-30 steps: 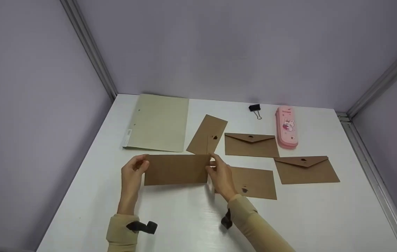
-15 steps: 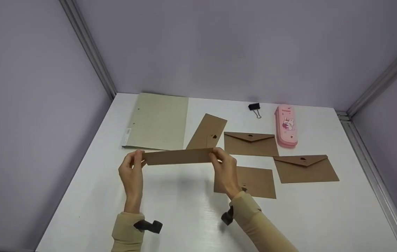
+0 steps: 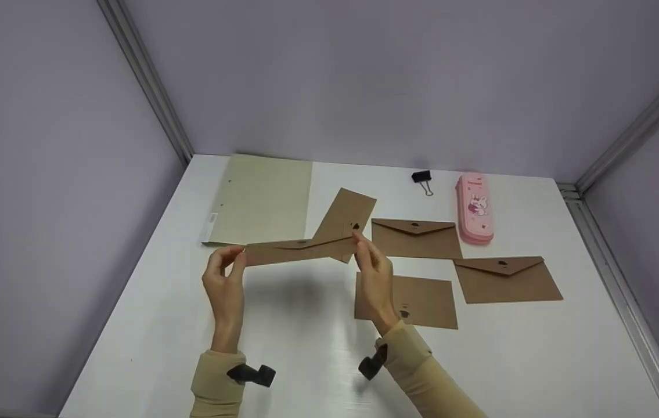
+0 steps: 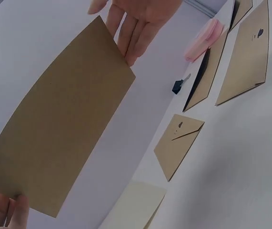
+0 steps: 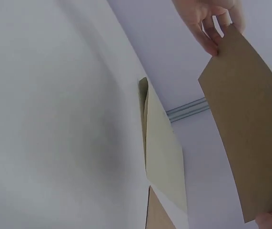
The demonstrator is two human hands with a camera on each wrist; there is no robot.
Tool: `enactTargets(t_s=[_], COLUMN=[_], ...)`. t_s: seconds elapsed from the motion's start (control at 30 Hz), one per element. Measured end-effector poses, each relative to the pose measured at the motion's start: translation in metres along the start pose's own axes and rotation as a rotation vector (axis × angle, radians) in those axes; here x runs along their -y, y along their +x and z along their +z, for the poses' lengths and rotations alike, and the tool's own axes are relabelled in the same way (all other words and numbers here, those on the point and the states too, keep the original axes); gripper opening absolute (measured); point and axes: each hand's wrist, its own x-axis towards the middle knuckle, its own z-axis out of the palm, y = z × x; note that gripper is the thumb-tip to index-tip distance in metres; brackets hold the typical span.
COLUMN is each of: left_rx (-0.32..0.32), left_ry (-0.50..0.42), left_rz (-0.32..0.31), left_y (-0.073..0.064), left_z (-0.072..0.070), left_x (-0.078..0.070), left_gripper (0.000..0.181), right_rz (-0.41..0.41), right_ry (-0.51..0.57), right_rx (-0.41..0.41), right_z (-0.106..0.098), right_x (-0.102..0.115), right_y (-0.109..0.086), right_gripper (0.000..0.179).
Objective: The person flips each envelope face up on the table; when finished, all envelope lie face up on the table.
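A brown paper envelope (image 3: 288,254) is held above the table, seen at a shallow angle in the head view with its pointed flap upward. My left hand (image 3: 226,290) pinches its left end between thumb and fingers. At the opposite end, my right hand (image 3: 377,284) grips the right corner. Both wrist views show the plain underside of the envelope (image 4: 64,114), slightly bowed. Below and behind it lies a slanted envelope (image 3: 352,209), partly covered. Another envelope (image 3: 428,299) lies beside my right wrist, flap side up.
Two more envelopes, one in the middle (image 3: 416,244) and one at right (image 3: 509,287), lie on the white table (image 3: 306,371). A pale green folder (image 3: 265,197) lies back left. A black binder clip (image 3: 421,177) and a pink pencil case (image 3: 475,209) are near the back wall.
The held envelope has tilted from its plain face through a narrow strip to showing its flap side. Both hands have turned with it, and it has risen a little. The other items stay put.
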Motion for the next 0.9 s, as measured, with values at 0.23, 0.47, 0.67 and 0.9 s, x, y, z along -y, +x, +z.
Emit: enactTargets(t_s=[0.23, 0.47, 0.67, 0.9], left_rx=[-0.029, -0.022, -0.017, 0.031], left_ry=[-0.030, 0.032, 0.127, 0.300], left_rz=[0.053, 0.087, 0.129, 0.114], left_y=[-0.001, -0.004, -0.008, -0.011], left_z=[0.003, 0.001, -0.003, -0.009], left_x=[-0.004, -0.006, -0.003, 0.019], left_gripper=[0.019, 0.031, 0.043, 0.044], right_rz=[0.053, 0.069, 0.023, 0.006], right_ry=[0.075, -0.020, -0.186, -0.493], right_rx=[-0.090, -0.119, -0.101, -0.030], right_z=[0.004, 0.004, 0.004, 0.007], right_x=[0.006, 0.008, 0.002, -0.015], right_y=[0.000, -0.001, -0.005, -0.014], right_gripper=[0.046, 0.057, 0.061, 0.058])
